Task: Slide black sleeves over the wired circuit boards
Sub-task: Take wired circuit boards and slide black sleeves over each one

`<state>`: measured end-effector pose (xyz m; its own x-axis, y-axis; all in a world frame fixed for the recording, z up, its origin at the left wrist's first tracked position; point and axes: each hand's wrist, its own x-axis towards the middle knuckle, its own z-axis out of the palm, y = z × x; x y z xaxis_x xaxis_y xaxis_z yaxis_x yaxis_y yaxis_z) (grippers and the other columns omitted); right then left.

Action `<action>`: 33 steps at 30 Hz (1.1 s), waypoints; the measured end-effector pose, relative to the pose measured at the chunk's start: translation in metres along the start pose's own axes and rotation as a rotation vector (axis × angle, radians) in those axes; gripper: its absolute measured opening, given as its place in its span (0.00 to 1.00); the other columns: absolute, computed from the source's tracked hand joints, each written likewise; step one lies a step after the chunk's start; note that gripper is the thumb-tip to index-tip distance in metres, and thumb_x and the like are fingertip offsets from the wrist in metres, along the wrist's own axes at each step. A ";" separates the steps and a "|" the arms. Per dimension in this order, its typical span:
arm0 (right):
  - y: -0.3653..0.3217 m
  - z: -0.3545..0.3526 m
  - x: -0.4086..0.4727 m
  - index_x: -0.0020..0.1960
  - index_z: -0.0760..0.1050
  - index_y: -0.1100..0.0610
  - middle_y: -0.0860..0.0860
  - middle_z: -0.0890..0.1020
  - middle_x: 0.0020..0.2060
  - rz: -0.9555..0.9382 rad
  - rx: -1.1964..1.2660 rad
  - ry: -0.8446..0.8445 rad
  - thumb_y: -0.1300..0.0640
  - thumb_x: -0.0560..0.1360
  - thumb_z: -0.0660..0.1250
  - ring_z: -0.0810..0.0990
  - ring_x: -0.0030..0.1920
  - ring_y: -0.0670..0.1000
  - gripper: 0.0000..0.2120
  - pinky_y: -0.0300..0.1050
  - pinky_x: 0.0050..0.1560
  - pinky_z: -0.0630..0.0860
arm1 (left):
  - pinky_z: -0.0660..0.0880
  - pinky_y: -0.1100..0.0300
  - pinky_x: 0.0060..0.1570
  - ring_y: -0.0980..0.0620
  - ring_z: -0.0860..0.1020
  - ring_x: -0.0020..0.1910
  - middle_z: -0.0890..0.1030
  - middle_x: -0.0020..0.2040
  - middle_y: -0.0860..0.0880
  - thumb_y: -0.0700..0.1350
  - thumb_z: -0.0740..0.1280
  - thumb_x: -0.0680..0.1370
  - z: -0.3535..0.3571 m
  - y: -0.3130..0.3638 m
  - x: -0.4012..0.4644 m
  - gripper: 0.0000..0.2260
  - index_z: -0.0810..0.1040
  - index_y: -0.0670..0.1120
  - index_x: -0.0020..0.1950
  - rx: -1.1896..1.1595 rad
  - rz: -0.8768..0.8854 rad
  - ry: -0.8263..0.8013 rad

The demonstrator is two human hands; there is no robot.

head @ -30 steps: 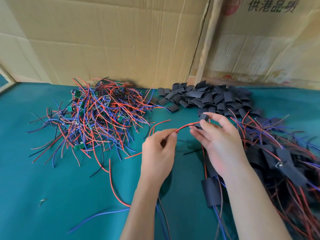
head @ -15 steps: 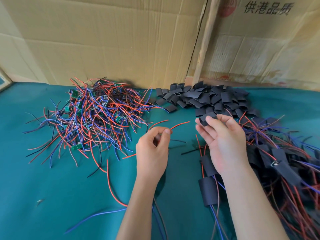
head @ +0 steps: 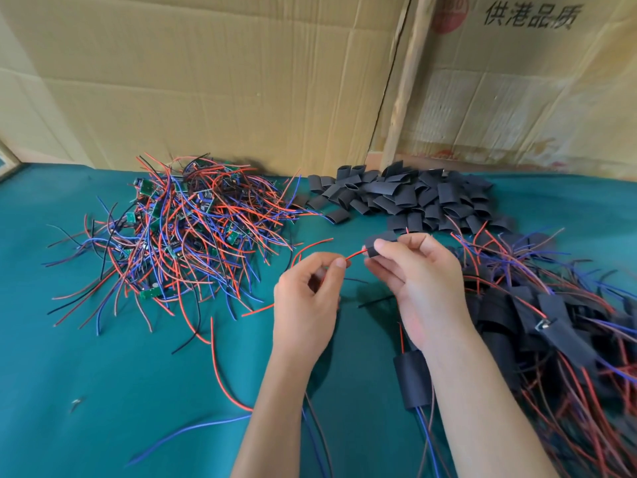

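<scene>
The thin red wire [head: 355, 254] could miss the hole of the black sleeve [head: 376, 243] and bend away, because the wire is soft and the hole looks small. The sleeve could also slip out of the fingertips if the pinch is too light. Other loose wires hang down near the wrists and could get caught, so only some wires may go into the sleeve. These are guesses from how things look.

The left hand [head: 306, 298] is in the middle, above the green table [head: 103, 391]. Its thumb and first finger pinch the red wire, and the other fingers are curled in. I cannot see the circuit board of this wire; the hand may hide it.

The right hand [head: 418, 274] is just beside it, palm turned toward the left hand. Its thumb and fingers pinch the black sleeve at the top. The tip of the red wire touches the end of the sleeve, so the sleeve is not yet over a board.

More plain wired boards sit in a big pile [head: 186, 229] at the back left. The heap of empty sleeves [head: 413, 194] is at the back, and the finished ones [head: 551, 322] lie on the right. One finished piece [head: 413, 381] lies under the right arm.
</scene>
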<state>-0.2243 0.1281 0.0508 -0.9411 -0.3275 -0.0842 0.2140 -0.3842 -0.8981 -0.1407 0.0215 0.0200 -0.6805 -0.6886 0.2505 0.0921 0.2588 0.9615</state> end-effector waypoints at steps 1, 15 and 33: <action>0.000 0.001 -0.001 0.44 0.73 0.58 0.59 0.85 0.40 0.036 0.020 -0.021 0.71 0.73 0.72 0.84 0.42 0.58 0.12 0.47 0.46 0.83 | 0.79 0.40 0.40 0.50 0.70 0.31 0.70 0.29 0.56 0.51 0.66 0.77 0.000 0.001 -0.001 0.09 0.84 0.49 0.45 -0.001 0.005 -0.020; 0.006 0.014 -0.013 0.51 0.78 0.64 0.60 0.81 0.35 0.157 -0.138 -0.237 0.74 0.71 0.71 0.78 0.32 0.57 0.11 0.48 0.33 0.75 | 0.70 0.59 0.32 0.49 0.73 0.29 0.77 0.29 0.49 0.42 0.54 0.71 -0.001 -0.002 -0.001 0.19 0.80 0.52 0.53 -0.021 -0.080 -0.107; -0.010 -0.006 0.001 0.36 0.86 0.55 0.51 0.83 0.32 -0.015 0.089 -0.087 0.70 0.72 0.72 0.78 0.30 0.47 0.13 0.35 0.31 0.74 | 0.78 0.61 0.46 0.52 0.86 0.40 0.86 0.40 0.50 0.44 0.62 0.71 -0.004 0.006 -0.003 0.12 0.83 0.49 0.49 -0.031 -0.146 -0.245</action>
<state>-0.2290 0.1367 0.0572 -0.9190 -0.3932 -0.0298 0.2261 -0.4633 -0.8569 -0.1353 0.0228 0.0249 -0.8431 -0.5321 0.0783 0.0002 0.1453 0.9894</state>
